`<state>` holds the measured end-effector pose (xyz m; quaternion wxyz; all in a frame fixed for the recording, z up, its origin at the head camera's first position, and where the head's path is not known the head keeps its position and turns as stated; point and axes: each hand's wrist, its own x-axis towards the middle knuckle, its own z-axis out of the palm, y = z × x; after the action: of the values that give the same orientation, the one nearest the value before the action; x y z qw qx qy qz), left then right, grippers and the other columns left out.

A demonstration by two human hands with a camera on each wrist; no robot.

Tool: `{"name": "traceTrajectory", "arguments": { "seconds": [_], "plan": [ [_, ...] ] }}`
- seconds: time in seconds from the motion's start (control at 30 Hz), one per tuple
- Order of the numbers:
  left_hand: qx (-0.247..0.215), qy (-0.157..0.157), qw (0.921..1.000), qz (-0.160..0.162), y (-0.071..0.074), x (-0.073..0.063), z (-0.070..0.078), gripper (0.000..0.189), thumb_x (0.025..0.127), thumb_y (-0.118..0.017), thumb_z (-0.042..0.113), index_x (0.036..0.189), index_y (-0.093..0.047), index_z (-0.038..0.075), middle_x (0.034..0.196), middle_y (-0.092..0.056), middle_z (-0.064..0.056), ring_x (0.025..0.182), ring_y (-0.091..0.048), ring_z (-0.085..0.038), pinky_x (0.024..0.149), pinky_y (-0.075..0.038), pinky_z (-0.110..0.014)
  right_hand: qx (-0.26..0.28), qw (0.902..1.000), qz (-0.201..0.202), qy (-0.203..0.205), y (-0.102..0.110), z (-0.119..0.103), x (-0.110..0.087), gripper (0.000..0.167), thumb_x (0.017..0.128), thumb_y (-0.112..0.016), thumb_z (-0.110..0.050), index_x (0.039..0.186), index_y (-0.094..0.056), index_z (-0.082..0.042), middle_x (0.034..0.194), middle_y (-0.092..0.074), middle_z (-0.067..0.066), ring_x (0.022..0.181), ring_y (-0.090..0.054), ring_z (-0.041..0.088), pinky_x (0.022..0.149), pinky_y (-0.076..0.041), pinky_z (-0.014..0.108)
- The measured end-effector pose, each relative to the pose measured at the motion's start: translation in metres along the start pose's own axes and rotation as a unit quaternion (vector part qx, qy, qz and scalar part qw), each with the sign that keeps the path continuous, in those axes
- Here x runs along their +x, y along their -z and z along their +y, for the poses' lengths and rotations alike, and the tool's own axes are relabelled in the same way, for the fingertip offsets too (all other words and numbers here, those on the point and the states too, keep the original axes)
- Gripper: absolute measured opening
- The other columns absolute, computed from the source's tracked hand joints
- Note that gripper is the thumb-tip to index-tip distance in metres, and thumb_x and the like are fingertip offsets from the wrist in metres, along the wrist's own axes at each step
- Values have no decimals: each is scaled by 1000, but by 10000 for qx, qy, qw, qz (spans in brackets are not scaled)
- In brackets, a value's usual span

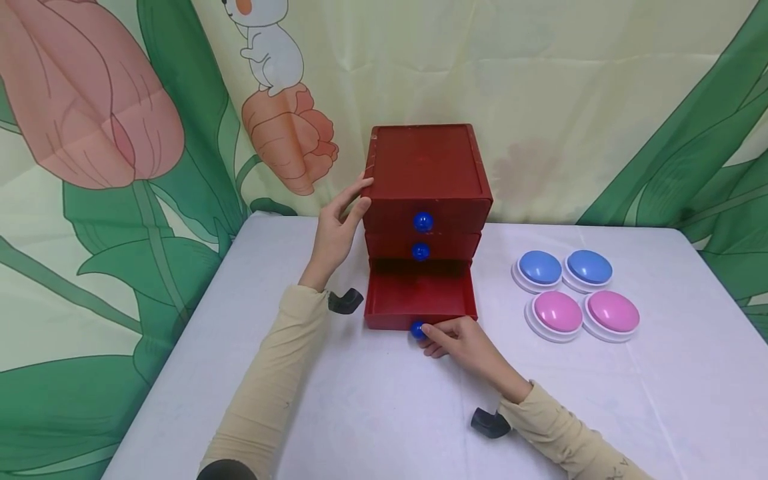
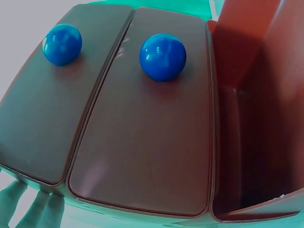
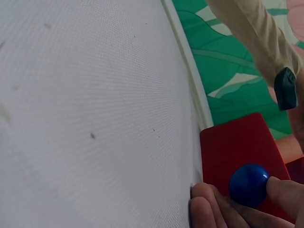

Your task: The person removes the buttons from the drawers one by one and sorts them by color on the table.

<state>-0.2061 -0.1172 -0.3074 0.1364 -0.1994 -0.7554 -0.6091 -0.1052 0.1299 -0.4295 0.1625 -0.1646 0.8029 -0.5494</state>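
A dark red cabinet (image 1: 427, 163) with three stacked drawers stands at the back of the table. Its bottom drawer (image 1: 396, 297) is pulled out, showing a red floor. My right hand (image 1: 465, 343) pinches that drawer's round blue knob (image 1: 417, 330) between thumb and fingers, seen closer in the right wrist view as a blue knob (image 3: 248, 185) on a red front. Against the cabinet's left side rests my left hand (image 1: 336, 233), its fingers extended. The upper two drawers are closed; the top knob (image 2: 62, 44) and middle knob (image 2: 163, 57) show in the left wrist view.
Right of the cabinet, two blue domed buttons (image 1: 541, 268) on white bases sit behind two pink ones (image 1: 557, 312). A white cloth (image 1: 384, 407) covers the table. Behind hangs a printed curtain (image 1: 570, 120) with plants and a rabbit.
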Motion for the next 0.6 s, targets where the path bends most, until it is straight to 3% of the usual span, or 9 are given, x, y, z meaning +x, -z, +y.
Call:
{"name": "traceTrajectory", "arguments": {
  "seconds": [0.6],
  "plan": [
    [-23, 11, 10000, 22, 0, 0, 0, 40, 102, -54, 13, 142, -54, 4, 154, -44, -10, 143, -40, -20, 113, -40, -42, 185, 9998, 41, 19, 4, -1, 8, 32, 100, -61, -25, 103, -75, 3, 89, -76, 14, 75, -75, 23, 71, -61, 29]
  ]
}}
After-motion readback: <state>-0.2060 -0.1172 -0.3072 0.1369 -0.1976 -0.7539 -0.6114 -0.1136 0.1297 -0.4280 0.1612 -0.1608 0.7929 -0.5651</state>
